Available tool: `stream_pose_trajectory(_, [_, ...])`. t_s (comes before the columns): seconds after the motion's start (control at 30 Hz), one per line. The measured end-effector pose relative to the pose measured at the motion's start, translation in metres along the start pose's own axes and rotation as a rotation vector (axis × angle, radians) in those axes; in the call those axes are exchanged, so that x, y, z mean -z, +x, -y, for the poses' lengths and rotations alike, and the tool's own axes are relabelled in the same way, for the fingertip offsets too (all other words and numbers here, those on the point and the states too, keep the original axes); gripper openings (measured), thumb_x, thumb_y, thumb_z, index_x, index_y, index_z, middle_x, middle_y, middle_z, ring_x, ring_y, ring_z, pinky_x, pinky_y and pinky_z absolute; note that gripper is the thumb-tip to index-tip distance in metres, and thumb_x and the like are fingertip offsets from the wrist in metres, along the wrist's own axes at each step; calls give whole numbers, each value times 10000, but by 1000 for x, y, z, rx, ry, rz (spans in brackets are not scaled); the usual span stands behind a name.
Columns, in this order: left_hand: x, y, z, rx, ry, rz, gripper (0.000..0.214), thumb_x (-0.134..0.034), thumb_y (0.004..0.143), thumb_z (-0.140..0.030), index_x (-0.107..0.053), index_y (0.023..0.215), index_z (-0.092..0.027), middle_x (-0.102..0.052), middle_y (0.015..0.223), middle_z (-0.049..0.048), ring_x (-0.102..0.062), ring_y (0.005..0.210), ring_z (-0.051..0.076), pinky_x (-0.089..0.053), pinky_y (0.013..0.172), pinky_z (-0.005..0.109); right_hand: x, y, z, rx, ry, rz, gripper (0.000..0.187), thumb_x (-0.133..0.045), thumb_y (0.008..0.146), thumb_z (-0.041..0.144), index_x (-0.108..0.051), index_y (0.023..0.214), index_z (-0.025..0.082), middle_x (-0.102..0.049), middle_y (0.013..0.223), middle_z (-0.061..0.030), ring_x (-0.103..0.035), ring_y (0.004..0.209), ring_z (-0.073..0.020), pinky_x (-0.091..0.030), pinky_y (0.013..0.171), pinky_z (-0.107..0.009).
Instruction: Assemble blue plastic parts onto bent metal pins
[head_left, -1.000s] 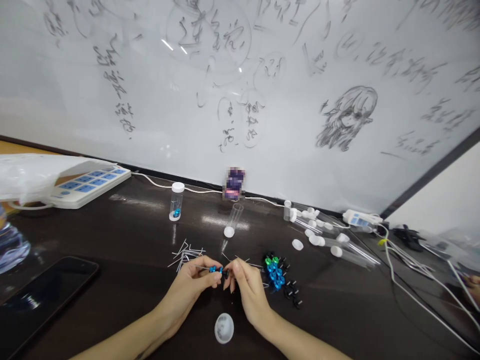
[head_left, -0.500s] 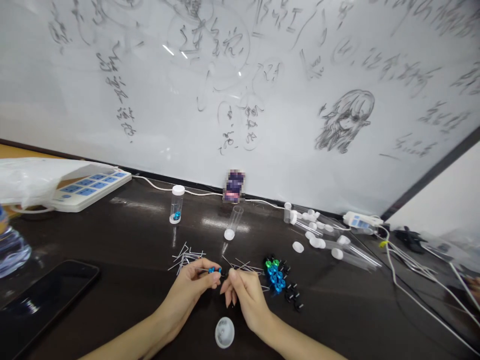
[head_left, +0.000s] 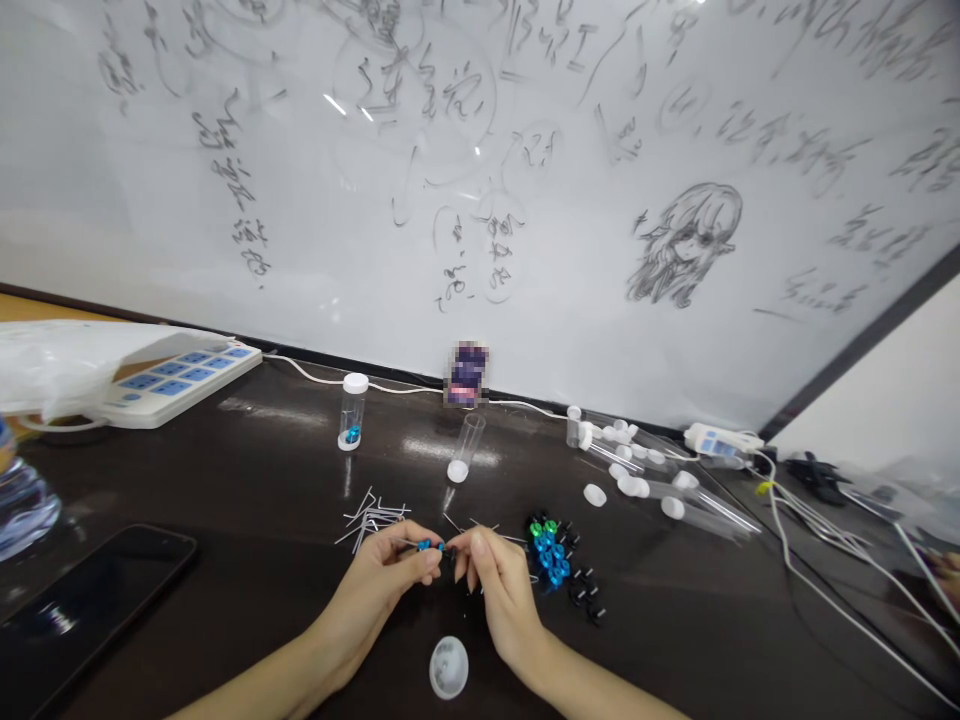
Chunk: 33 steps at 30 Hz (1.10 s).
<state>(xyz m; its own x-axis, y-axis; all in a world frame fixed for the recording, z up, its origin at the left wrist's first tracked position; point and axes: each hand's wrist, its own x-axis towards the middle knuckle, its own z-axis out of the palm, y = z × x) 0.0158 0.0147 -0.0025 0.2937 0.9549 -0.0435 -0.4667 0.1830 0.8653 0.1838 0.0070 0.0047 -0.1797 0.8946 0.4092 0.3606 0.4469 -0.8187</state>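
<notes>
My left hand [head_left: 379, 580] is closed, pinching a small shiny blue metal part [head_left: 426, 545] between thumb and fingertips. A thin metal rod shows beside that part, partly covered by the fingers. My right hand [head_left: 499, 585] meets it from the right, fingers bent together at a small black piece [head_left: 449, 551] up against the blue part; its exact shape is hidden. Bent L-shaped metal rods [head_left: 379, 517] lie behind my left hand, and more rods [head_left: 495, 530] lie behind my right. A small round whitish dish [head_left: 449, 668] with tiny bits in it sits below my hands.
Right of my hands lie blue and green metal parts [head_left: 551, 550] and black pieces with metal pins [head_left: 586, 585]. A capped clear tube [head_left: 352, 412] and an open one [head_left: 466, 447] stand behind. More tubes and white caps [head_left: 634, 486], a phone [head_left: 97, 590] and a power strip [head_left: 180, 385] surround.
My right hand's fingers have turned slightly and come closer to the blue part. My left hand keeps its pinch almost in place.
</notes>
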Motion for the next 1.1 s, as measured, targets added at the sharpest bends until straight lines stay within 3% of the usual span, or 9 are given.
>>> stream_pose_trajectory(0.33, [-3,-1,-3,31,-68,-49,140,-809,678,-236,-739,781,-171,-638,652,-2,-525,639,112,-429,672,221,-2,-3,-6,-44,-15,33,538,-298,1027,407,-598,645,175,-532,530,3,-508,521,-128,-393,568,-248])
stream_pose_trajectory(0.5, [-2,-1,-3,34,-93,-57,159,-823,665,-246,-745,774,-161,-639,644,0,-521,625,106,-425,648,211,0,-2,1,-12,38,-24,371,-329,1015,417,-613,965,183,-546,673,3,-498,553,-133,-393,541,-245])
stream_pose_trajectory(0.67, [-2,-1,-3,30,-89,-73,173,-835,644,-253,-752,768,-165,-632,636,0,-523,623,116,-431,650,227,0,0,0,18,-54,7,464,-303,1022,416,-654,822,186,-588,629,-5,-532,590,-155,-411,712,-311])
stream_pose_trajectory(0.8, [0,0,-2,17,-81,-56,158,-821,669,-251,-750,781,-165,-626,647,2,-518,628,118,-430,655,229,1,0,1,29,-75,-19,428,-306,1021,417,-670,956,201,-608,691,-6,-547,614,-161,-395,739,-324])
stream_pose_trajectory(0.9, [2,0,-1,4,-76,-46,131,-806,690,-242,-747,785,-173,-621,652,-4,-513,629,115,-428,662,224,1,0,1,34,-94,23,476,-291,1024,416,-690,875,203,-606,651,-10,-557,652,-176,-383,753,-326])
stream_pose_trajectory(1.03, [1,0,-1,1,-77,-40,127,-791,712,-240,-747,812,-175,-628,665,-3,-522,652,118,-430,688,225,0,0,0,-2,-60,22,404,-302,1024,412,-654,1028,213,-629,708,-2,-551,626,-163,-386,742,-317])
stream_pose_trajectory(1.1, [1,-1,-1,3,-92,-40,134,-794,710,-234,-746,818,-172,-633,672,-3,-526,659,117,-432,697,226,0,0,-1,11,-65,38,414,-301,1026,409,-662,983,210,-626,697,-1,-545,629,-162,-381,747,-317])
